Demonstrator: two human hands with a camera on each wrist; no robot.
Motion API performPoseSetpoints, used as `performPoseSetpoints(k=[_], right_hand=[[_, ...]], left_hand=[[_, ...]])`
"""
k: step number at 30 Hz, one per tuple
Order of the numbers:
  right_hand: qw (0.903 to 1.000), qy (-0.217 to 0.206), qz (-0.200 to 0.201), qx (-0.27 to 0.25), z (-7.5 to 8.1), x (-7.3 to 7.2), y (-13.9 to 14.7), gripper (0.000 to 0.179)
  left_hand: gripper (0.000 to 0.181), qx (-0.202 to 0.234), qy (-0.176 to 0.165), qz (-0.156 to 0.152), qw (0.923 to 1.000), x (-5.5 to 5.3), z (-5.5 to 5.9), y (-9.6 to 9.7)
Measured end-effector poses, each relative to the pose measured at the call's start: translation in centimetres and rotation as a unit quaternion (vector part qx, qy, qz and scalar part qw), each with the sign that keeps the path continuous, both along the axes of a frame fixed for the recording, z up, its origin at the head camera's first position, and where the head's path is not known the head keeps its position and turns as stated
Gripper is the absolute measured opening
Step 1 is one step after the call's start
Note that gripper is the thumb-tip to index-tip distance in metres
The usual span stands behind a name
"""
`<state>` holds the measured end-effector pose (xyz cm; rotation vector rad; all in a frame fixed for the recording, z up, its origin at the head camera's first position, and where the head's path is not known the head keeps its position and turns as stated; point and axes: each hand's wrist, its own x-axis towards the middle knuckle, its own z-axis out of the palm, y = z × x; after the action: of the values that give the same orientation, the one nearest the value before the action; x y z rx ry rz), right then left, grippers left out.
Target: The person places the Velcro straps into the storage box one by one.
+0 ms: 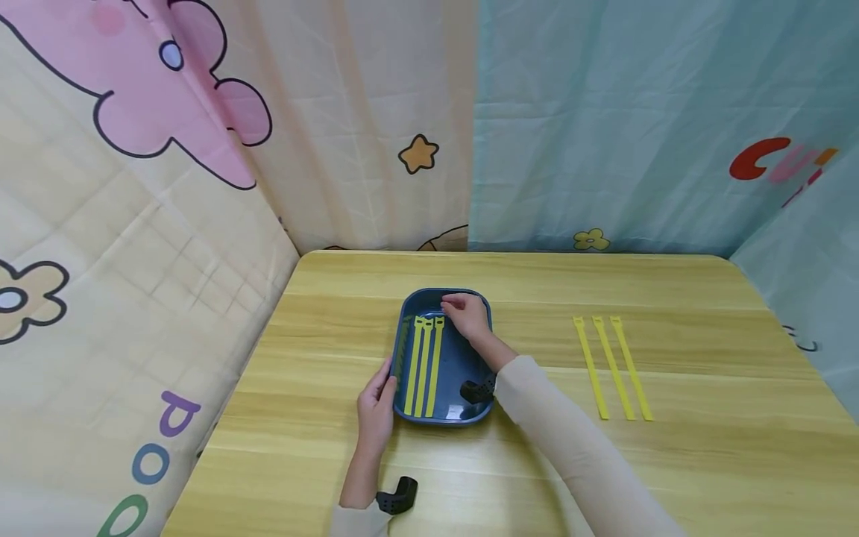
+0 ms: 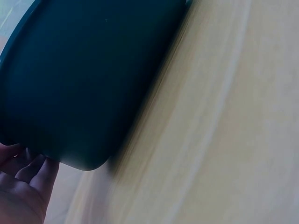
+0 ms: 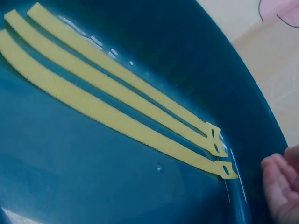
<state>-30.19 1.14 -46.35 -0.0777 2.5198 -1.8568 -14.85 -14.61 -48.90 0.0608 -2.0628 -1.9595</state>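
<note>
A dark blue plastic tray (image 1: 448, 421) lies on the table, with my left hand (image 1: 377, 403) gripping its left side. In the left wrist view the fingers (image 2: 39, 175) bend against the tray's outer wall (image 2: 79, 93). Over the tray's far right part is my right hand (image 1: 466, 313), its fingers bent and nothing visible in them. Three yellow hook-and-loop cable ties (image 1: 421, 369) lie lengthwise side by side in the tray's left half, slotted heads at the far end. In the right wrist view the fingertips (image 3: 270, 168) are just beyond the heads of the ties (image 3: 112, 126).
On the wooden table (image 1: 537, 470), right of the tray, lie three more yellow cable ties (image 1: 612, 369) in a slightly slanted row. Printed curtains (image 1: 376, 149) hang along the table's back and sides. Black wrist cameras (image 1: 400, 495) are worn on both wrists.
</note>
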Motion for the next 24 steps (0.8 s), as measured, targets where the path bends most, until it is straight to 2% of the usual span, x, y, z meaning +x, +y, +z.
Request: performPoseSetpoints(k=[2,7,8,13,14,15,16,17,19,20,21,22,23,24], right_hand=[[0.9993,0.011,0.011,-0.035,0.2,0.1,0.0,0.024],[0.993,-0.001,0.022,-0.116,1.3,0.5,0.4,0.025],[0.9913,0.003,0.029,-0.128,0.9,0.0,0.7,0.024],[0.9888,0.006,0.025,-0.147,2.0,0.0,2.8,0.024],[0.986,0.012,0.03,-0.164,1.6,-0.4,3.5,0.025],[0.9863,0.005,0.019,-0.164,2.4,0.1,3.9,0.026],[0.9854,0.008,0.017,-0.169,2.4,0.1,4.4,0.027],[0.9823,0.013,0.025,-0.185,1.5,-0.7,5.2,0.026],[0.9819,0.012,0.016,-0.188,1.4,-0.8,6.0,0.027],[0.9791,0.017,0.018,-0.202,0.6,-1.3,6.6,0.027],[0.9814,0.013,0.005,-0.191,1.0,-1.2,6.8,0.027],[0.9811,0.015,0.002,-0.193,0.7,-1.4,7.3,0.029],[0.9784,0.016,0.007,-0.206,-0.7,-2.3,7.9,0.027],[0.9798,0.014,-0.007,-0.199,-0.5,-2.1,8.1,0.03]], left_hand=[[0.035,-0.003,0.001,0.003,1.0,0.0,-0.1,0.0],[0.034,0.001,-0.001,0.004,1.0,0.1,0.0,0.0],[0.034,0.001,0.0,0.003,1.0,0.1,0.0,0.0],[0.034,-0.001,0.007,-0.002,1.0,0.3,0.1,0.0],[0.035,-0.003,0.008,-0.003,1.0,0.3,0.1,0.0],[0.035,-0.003,0.009,-0.001,1.0,0.3,0.1,0.0],[0.035,-0.005,0.008,-0.001,1.0,0.3,0.1,0.0],[0.035,-0.006,0.008,0.0,0.9999,0.3,0.2,0.0],[0.035,-0.009,0.008,0.001,0.9999,0.3,0.2,0.0],[0.035,-0.011,0.01,0.0,0.9999,0.3,0.2,0.0],[0.035,-0.011,0.012,0.0,0.9999,0.3,0.2,0.0],[0.035,-0.012,0.013,-0.001,0.9998,0.3,0.2,0.0],[0.035,-0.013,0.015,0.0,0.9998,0.3,0.2,0.0],[0.035,-0.014,0.015,0.0,0.9998,0.3,0.2,0.0]])
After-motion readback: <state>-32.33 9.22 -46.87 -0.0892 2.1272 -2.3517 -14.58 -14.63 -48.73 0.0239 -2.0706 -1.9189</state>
